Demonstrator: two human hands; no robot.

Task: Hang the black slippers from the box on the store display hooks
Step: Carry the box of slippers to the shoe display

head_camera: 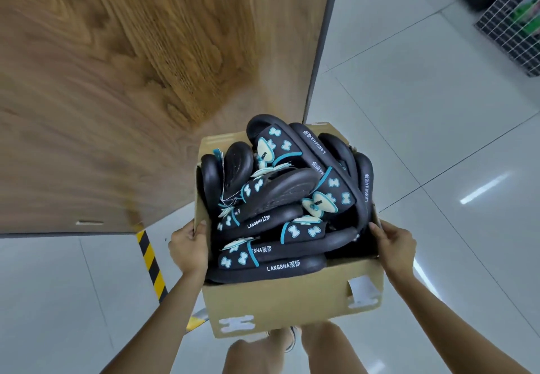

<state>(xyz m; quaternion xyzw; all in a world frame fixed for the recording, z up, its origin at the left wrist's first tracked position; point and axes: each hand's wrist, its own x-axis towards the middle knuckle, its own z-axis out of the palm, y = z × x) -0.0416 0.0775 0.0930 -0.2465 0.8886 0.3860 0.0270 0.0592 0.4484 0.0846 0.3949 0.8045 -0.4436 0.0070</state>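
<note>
An open cardboard box (pixel 289 300) is carried in front of me, above the floor. It is heaped with several black slippers (pixel 280 198) that have teal trim, white bow marks and white LANGSHA lettering. My left hand (pixel 188 246) grips the box's left rim, thumb curled over the edge. My right hand (pixel 393 249) grips the right rim the same way. No display hooks are in view.
A tall wood-grain panel (pixel 131 81) with a dark metal edge stands close on the left and ahead. Yellow-black hazard tape (pixel 150 259) runs along the glossy white tile floor. A wire-mesh rack (pixel 511 22) with goods stands at the far right. My legs show below the box.
</note>
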